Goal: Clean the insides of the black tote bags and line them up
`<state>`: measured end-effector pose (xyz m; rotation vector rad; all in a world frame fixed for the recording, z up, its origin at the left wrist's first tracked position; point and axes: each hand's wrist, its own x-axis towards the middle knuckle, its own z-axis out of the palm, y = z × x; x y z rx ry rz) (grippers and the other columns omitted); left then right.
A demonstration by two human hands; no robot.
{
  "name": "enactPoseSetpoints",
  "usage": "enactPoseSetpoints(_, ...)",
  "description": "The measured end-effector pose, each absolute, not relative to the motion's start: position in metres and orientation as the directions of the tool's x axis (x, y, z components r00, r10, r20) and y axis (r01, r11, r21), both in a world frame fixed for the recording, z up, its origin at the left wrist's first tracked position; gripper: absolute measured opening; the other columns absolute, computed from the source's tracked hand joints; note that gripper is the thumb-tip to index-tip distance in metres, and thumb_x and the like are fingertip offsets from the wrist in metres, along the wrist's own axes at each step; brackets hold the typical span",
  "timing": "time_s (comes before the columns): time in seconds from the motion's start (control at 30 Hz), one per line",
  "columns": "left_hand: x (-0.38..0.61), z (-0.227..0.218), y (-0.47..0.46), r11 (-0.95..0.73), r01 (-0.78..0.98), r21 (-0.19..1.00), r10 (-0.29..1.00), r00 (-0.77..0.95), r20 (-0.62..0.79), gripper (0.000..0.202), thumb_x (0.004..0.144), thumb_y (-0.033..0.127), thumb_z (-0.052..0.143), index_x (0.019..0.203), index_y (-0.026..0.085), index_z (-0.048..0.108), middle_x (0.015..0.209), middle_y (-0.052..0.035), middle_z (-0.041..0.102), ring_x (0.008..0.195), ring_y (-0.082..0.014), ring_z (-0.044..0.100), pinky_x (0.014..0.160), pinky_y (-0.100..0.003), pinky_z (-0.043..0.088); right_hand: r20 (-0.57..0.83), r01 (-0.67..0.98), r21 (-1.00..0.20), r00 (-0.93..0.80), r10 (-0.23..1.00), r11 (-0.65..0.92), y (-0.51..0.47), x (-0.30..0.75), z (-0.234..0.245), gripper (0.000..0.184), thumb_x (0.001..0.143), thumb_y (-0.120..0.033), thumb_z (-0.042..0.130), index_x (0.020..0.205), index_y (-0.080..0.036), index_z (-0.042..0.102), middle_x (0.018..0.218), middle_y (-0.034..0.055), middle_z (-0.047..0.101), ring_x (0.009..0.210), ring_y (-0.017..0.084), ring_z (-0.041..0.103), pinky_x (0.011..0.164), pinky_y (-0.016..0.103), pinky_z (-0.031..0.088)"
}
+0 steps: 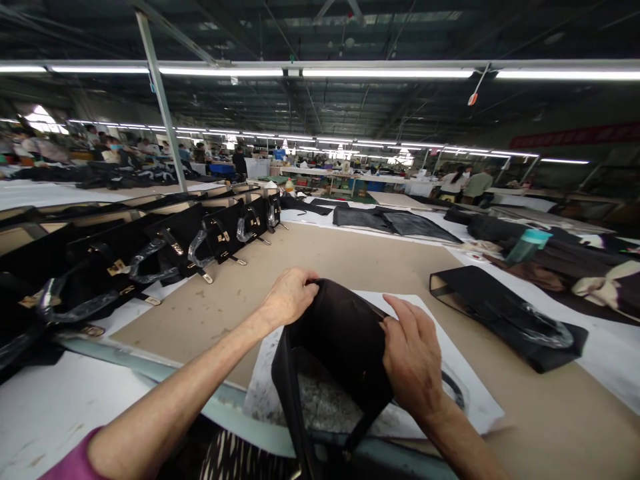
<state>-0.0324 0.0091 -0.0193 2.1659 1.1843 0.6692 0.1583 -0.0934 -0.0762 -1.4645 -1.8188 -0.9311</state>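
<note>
A black handbag [345, 333] is between my two hands at the table's front edge, tilted, with a strap hanging down over the edge. My left hand [291, 295] pinches its upper left corner between thumb and fingers. At the right side my right hand [413, 347] grips the bag's edge, index finger stretched out and the other fingers curled. Under the bag lies a smudged white sheet [470, 393]. Part of a clear-wrapped handle [454, 390] shows beyond my right wrist.
Rows of black handbags [175, 247] with plastic-wrapped handles stand at the left. Another black bag [505, 313] lies on the brown board [370, 257] at the right. Behind it are a teal-lidded bottle [527, 245] and dark cloth. Flat black pieces [395, 222] lie farther back.
</note>
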Motion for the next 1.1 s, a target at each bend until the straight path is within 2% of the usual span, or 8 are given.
enactPoseSetpoints(0.17, -0.033, -0.015, 0.005, -0.426, 0.587, 0.688, 0.875, 0.461, 0.148, 0.025, 0.07, 0.021, 0.041, 0.08, 0.016, 0.063, 0.071, -0.0005, 0.062, 0.069, -0.0131, 0.054, 0.059, -0.018, 0.039, 0.785, 0.949, 0.265, -0.316, 0.533, 0.172, -0.093, 0.165, -0.073, 0.019, 0.079, -0.006, 0.039, 0.077, -0.013, 0.057, 0.104, 0.0118, 0.053, 0.1, 0.024, 0.042, 0.088, 0.041, 0.035)
enactPoseSetpoints(0.27, -0.034, -0.014, 0.002, -0.426, 0.58, 0.694, 0.87, 0.473, 0.139, 0.024, 0.07, 0.021, 0.041, 0.079, 0.016, 0.063, 0.068, 0.0002, 0.061, 0.067, -0.0124, 0.054, 0.058, -0.018, 0.038, 0.742, 0.951, 0.295, -0.291, 0.604, 0.095, -0.093, 0.167, -0.067, 0.022, 0.079, -0.008, 0.038, 0.076, -0.014, 0.058, 0.097, 0.0107, 0.054, 0.092, 0.023, 0.043, 0.083, 0.04, 0.035)
enactPoseSetpoints(0.43, -0.033, -0.018, 0.004, -0.454, 0.557, 0.696, 0.853, 0.496, 0.16, 0.024, 0.071, 0.021, 0.04, 0.078, 0.016, 0.063, 0.063, 0.0005, 0.059, 0.064, -0.012, 0.053, 0.056, -0.018, 0.037, 0.669, 0.958, 0.282, -0.157, 0.727, -0.053, -0.093, 0.162, -0.059, 0.016, 0.077, -0.012, 0.044, 0.074, -0.017, 0.058, 0.084, 0.0091, 0.054, 0.08, 0.024, 0.042, 0.071, 0.038, 0.033)
enactPoseSetpoints(0.7, -0.033, -0.02, 0.005, -0.45, 0.533, 0.717, 0.848, 0.507, 0.155, 0.023, 0.07, 0.021, 0.04, 0.077, 0.017, 0.062, 0.065, 0.0003, 0.059, 0.064, -0.0115, 0.053, 0.055, -0.018, 0.036, 0.626, 0.959, 0.226, -0.01, 0.78, -0.169, -0.086, 0.153, -0.051, 0.01, 0.08, -0.019, 0.048, 0.079, -0.019, 0.058, 0.073, 0.0067, 0.052, 0.077, 0.024, 0.041, 0.067, 0.035, 0.027)
enactPoseSetpoints(0.9, -0.032, -0.021, 0.005, -0.435, 0.546, 0.716, 0.86, 0.487, 0.152, 0.022, 0.069, 0.02, 0.041, 0.075, 0.016, 0.062, 0.062, 0.0003, 0.057, 0.061, -0.0113, 0.051, 0.053, -0.018, 0.034, 0.619, 0.963, 0.21, 0.005, 0.786, -0.171, -0.082, 0.148, -0.045, 0.012, 0.08, -0.019, 0.048, 0.072, -0.019, 0.057, 0.072, 0.0062, 0.052, 0.076, 0.023, 0.04, 0.067, 0.034, 0.026)
enactPoseSetpoints(1.1, -0.032, -0.02, 0.007, -0.434, 0.569, 0.698, 0.869, 0.469, 0.158, 0.021, 0.068, 0.021, 0.041, 0.072, 0.016, 0.061, 0.058, 0.0011, 0.055, 0.058, -0.0108, 0.048, 0.052, -0.019, 0.033, 0.659, 0.965, 0.228, -0.054, 0.75, -0.131, -0.078, 0.149, -0.047, 0.014, 0.079, -0.016, 0.047, 0.068, -0.017, 0.056, 0.07, 0.0069, 0.05, 0.073, 0.022, 0.039, 0.066, 0.033, 0.028)
